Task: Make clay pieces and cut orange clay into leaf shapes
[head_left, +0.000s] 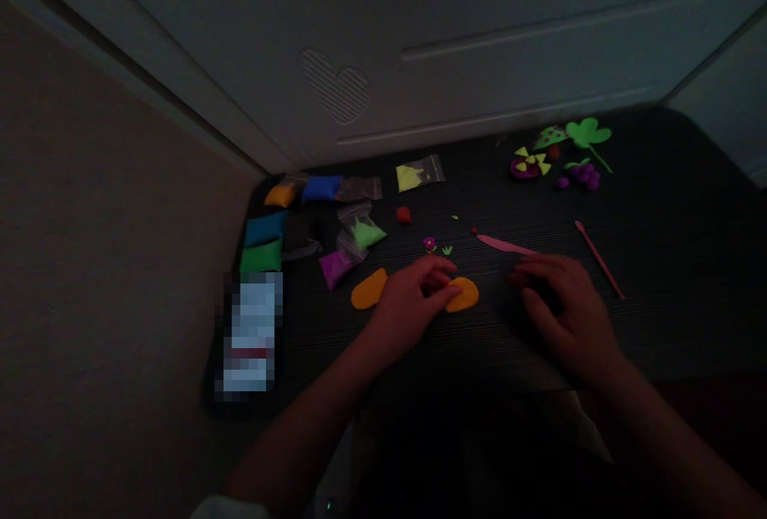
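Observation:
The scene is dim. My left hand (413, 299) lies on a flat orange clay sheet (462, 294) on the dark table (659, 263), fingers bent and pressing its middle; the sheet shows on both sides of the hand. My right hand (563, 303) rests on the table to the right, fingers loosely curled, and I see nothing in it. A pink plastic clay knife (503, 245) lies just beyond its fingertips. A thin pink stick tool (599, 259) lies to its right.
Small bags of coloured clay (281, 231) sit at the back left, with a yellow bag (416, 176) further back. Finished clay shapes, green leaves and purple grapes (575, 156), lie at the back right. A small red lump (403, 215) and a tiny flower (430, 244) are mid-table.

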`<action>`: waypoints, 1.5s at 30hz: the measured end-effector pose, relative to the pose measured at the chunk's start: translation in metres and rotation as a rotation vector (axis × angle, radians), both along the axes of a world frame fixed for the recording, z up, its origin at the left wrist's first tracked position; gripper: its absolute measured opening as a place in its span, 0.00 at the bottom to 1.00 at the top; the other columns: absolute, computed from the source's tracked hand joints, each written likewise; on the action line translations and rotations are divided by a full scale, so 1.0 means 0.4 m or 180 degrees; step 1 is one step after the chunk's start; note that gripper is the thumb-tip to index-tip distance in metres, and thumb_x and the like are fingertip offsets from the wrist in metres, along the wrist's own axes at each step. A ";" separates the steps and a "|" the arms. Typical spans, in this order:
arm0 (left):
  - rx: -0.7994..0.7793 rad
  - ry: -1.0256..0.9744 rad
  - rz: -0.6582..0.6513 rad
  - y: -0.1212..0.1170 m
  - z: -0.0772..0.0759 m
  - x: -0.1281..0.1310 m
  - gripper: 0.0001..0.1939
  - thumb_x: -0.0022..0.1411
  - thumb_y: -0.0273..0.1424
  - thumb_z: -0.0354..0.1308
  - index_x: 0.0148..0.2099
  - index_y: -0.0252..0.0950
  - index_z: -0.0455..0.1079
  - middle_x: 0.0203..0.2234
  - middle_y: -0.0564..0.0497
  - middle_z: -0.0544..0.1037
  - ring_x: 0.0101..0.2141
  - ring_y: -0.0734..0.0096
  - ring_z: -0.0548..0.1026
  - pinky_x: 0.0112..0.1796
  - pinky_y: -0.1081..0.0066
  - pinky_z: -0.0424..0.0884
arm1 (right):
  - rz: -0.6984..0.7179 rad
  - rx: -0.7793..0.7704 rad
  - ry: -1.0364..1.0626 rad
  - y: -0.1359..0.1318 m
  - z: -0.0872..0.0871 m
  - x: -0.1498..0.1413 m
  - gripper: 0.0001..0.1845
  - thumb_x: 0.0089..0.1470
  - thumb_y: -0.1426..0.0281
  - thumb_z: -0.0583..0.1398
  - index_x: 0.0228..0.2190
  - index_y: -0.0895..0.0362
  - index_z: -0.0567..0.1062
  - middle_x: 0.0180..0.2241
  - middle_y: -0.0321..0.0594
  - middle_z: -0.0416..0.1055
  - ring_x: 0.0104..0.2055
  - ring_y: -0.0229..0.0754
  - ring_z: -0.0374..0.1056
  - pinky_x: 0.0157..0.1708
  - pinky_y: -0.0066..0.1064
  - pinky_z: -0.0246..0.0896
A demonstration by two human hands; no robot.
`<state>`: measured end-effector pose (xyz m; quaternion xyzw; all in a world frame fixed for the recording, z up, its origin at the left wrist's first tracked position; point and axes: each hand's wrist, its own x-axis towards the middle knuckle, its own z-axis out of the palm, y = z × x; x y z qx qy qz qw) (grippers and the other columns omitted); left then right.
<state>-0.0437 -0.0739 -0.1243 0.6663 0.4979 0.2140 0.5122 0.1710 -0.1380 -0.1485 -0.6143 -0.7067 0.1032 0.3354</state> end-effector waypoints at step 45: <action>0.2321 -0.0376 0.1551 -0.242 0.053 -0.174 0.09 0.62 0.31 0.51 0.42 0.37 0.70 0.37 0.49 0.73 0.38 0.71 0.71 0.40 0.69 0.69 | 0.1163 -0.0112 -0.1371 0.138 -0.011 -0.291 0.35 0.58 0.48 0.43 0.59 0.55 0.58 0.64 0.51 0.46 0.66 0.52 0.36 0.60 0.56 0.20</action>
